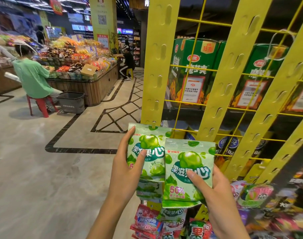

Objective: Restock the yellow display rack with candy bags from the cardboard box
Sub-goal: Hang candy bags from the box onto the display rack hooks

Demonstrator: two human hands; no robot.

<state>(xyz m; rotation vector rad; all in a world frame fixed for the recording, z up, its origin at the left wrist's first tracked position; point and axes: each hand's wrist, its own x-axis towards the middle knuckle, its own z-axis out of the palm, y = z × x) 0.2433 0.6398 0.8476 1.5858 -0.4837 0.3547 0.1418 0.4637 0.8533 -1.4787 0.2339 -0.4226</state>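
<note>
Left hand (128, 168) pinches a green candy bag (147, 145), its top at a peg (154, 124) of the yellow display rack (157, 66); right hand (216, 192) grips a second bag (187, 171) just beside that rack. Likely mid-hanging; next needs hole-to-peg alignment.

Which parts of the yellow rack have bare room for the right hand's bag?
Bare: left strip above the left bag that the left hand grips; middle strip above the right bag in the right hand. Crowded: beneath both, overlapping candy bags.
</note>
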